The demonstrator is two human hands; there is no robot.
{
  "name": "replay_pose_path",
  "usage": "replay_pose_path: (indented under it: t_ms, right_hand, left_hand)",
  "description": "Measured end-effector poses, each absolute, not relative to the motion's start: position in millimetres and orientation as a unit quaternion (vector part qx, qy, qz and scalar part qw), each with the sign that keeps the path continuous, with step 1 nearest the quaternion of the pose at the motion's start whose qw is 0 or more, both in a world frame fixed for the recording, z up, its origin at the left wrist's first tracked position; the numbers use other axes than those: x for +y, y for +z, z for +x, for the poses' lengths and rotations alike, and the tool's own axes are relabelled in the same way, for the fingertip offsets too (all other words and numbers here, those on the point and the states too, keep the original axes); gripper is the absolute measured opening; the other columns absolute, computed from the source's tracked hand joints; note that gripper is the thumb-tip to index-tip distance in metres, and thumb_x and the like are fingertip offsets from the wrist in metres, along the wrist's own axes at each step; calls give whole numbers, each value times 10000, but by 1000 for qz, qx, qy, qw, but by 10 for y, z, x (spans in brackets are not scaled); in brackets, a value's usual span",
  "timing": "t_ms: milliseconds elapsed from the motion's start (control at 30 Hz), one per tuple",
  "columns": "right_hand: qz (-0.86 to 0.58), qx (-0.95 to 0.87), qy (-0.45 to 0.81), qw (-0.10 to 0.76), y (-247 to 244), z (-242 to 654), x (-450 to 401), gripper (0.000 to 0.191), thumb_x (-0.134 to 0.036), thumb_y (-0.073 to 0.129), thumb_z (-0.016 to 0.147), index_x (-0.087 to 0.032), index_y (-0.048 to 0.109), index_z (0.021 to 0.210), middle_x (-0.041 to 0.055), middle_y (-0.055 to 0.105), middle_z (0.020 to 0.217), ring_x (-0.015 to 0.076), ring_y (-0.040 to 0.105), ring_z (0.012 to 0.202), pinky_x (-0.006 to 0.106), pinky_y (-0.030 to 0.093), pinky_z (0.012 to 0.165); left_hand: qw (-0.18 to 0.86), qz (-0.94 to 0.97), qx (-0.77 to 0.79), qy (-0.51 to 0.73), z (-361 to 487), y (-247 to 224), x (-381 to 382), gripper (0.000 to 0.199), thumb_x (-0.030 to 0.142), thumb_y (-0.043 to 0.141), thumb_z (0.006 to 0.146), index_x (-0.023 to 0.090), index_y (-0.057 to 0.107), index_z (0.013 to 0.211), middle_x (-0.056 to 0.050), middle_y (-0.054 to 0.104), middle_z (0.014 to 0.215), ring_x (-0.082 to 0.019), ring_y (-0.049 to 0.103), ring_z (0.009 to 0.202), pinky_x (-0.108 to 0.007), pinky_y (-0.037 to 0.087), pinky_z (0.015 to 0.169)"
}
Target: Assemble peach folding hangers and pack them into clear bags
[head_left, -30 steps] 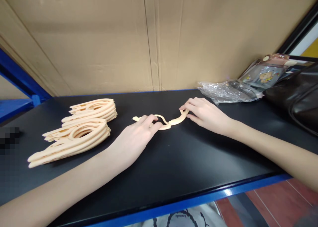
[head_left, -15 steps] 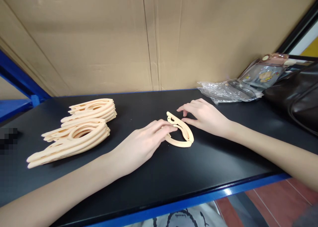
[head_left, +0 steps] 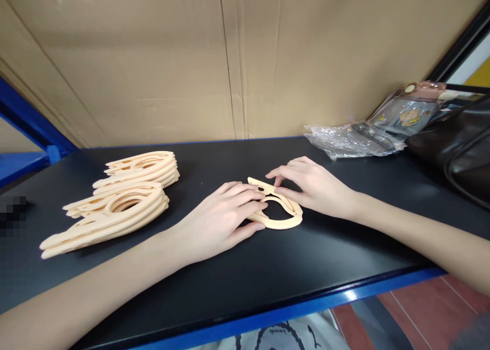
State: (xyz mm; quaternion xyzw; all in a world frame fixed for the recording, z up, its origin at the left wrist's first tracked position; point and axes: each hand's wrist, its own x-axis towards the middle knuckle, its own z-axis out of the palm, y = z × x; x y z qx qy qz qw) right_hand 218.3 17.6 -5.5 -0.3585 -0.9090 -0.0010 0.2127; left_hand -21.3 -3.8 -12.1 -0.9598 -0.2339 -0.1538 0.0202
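No text can be read with certainty. On the light grey cloth with black curved print [head_left: 294, 340], below the blue metal table edge [head_left: 344, 295], stands small dark lettering [head_left: 277, 332], which is too tiny and unclear for reading.

The hanger [head_left: 284, 224] (spread out earlier) now lies folded over.
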Motion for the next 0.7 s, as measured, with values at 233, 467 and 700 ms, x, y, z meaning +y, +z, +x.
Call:
replay_pose_path:
  t_ms: [233,467,700]
  right_hand:
    - [-363,-912,13,190,-45,2195,161,292,-361,619,876,-194,590,1114,18,695,965,192,613,906,375,383,916]
    - [-366,-914,20,173,-29,2180,136,220,-368,592,892,-190,629,1016,19,689,915,179,604,863,359,378,883]
    - [-371,-918,-9,137,15,2160,52,196,-357,651,838,-220,693,971,-5,679,850,168,607,787,331,393,789]
  left_hand:
    - [71,-962,-227,-137,-193,-96,-57,284,338,532,953,119,663,1078,-105,654,1103,-252,563,1076,-428,357,1019]
    - [66,-967,-200,-141,-187,-64,-98,330,444,554,927,144,669,1004,-92,675,1012,-242,582,1003,-407,386,950]
    - [53,-971,-141,-186,-179,-65,-162,460,579,565,877,133,677,903,-73,674,853,-214,592,835,-349,419,791]
